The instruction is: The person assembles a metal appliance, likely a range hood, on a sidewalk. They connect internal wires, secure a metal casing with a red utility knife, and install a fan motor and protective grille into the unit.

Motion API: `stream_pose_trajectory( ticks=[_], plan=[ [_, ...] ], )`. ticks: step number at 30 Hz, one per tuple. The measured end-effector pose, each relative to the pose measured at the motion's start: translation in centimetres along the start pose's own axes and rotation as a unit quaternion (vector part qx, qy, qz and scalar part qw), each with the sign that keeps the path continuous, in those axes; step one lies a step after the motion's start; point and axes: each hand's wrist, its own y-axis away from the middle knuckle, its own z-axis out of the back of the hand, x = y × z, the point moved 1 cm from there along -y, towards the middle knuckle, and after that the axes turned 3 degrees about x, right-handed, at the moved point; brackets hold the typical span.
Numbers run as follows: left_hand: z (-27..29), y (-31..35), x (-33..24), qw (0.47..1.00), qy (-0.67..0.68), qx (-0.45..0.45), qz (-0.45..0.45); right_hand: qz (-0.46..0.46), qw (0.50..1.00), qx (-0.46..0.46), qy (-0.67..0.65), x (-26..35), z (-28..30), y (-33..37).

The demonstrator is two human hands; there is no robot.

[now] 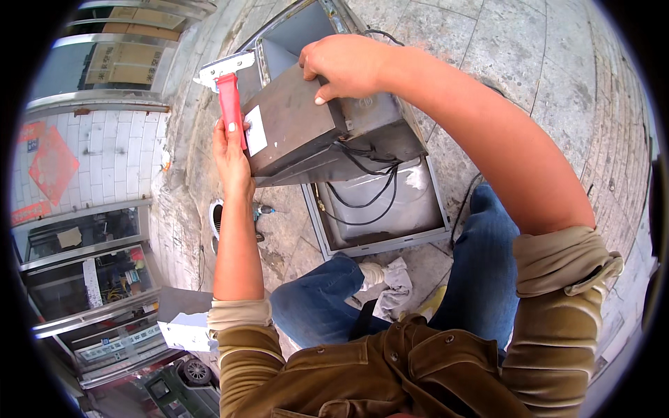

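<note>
Head view: 2 bare hands, 1 red-handled tool with a wide silver metal head (229,97), 1 long dark grey metal box (300,118).
Left hand: 1 hand (231,153), its fingers closed round the red handle, pinching it between thumb and fingers beside the box's left end; 1 fingertip shows past the handle's right edge.
Red-handled tool: its grip lies under the left thumb, and its silver head sticks up beyond the fingers, clear of them.
Right hand: 1 hand (348,66), clamped on the box, its fingers bent over the far edge and its thumb pressed on the upper face.
Dark grey box: tilted, between the 2 hands, with 1 white rectangular label (256,130) near its left end, just beside the left fingers.
Grey metal trays: 1 shallow rectangular open tray with a raised rim (390,247), below the box; 1 deeper open grey case with a worn edge (300,28) beyond it.
Black cables: at least 2 thin black cables (395,187) hang from the box's right end over the tray; the exact count is unclear.
Ground: 1 blue-and-black tool (263,209) left of the tray, 1 crumpled whitish cloth (396,284) near the person's legs.
</note>
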Motion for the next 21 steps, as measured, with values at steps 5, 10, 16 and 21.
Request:
stream_pose_trajectory(
  ticks=[5,10,16,21],
  plan=[
    [0.3,-0.2,-0.1,0.999,-0.038,-0.001,-0.013,-0.059,0.968,-0.235,0.072,6.2,-7.2,3.4],
    [1.8,-1.3,-2.7,0.982,-0.156,0.060,-0.081,-0.125,0.963,-0.223,0.082,8.3,-7.8,3.0],
    [-1.4,0.4,-12.9,0.936,-0.293,0.142,-0.135,-0.136,0.952,-0.263,0.073,10.1,-9.3,4.5],
    [-7.4,1.4,-17.9,0.778,-0.570,0.176,-0.194,-0.131,0.946,-0.289,0.067,9.7,-9.8,4.6]
  ],
)
